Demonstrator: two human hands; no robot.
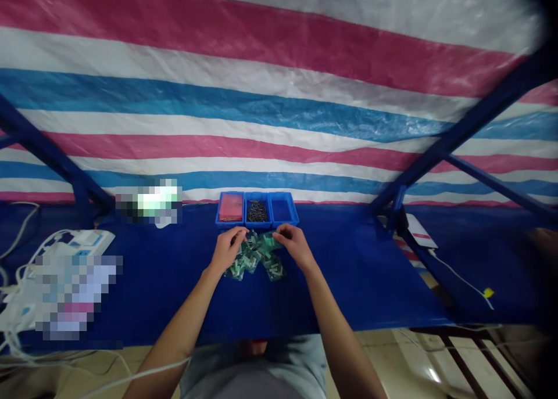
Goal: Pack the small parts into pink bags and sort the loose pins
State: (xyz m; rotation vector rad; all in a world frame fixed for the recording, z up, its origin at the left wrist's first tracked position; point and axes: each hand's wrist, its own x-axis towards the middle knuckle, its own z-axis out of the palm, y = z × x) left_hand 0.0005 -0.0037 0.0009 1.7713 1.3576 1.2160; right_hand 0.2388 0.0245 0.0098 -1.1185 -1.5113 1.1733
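A loose pile of small clear greenish plastic bags (250,261) with little pale parts inside lies on the blue table in front of me. At the pile's upper left is my left hand (225,250), its thumb and fingertips pinched together; what they hold, if anything, is too small to make out. My right hand (297,245) pinches the edge of a greenish plastic bag (269,240) at the pile's upper right. Just beyond the hands stand three joined blue bins: a left bin (217,222) with pinkish-red flat pieces, a middle bin (258,225) with many dark screw-like pieces, and a right bin (284,207).
White power strips and tangled cables (82,239) lie at the left, near blurred-out items. A white device (421,230) with a cable rests at the right by a blue metal frame (436,146). Striped sheeting (261,85) hangs behind the table. Part of another person's hand (547,239) shows at the far right.
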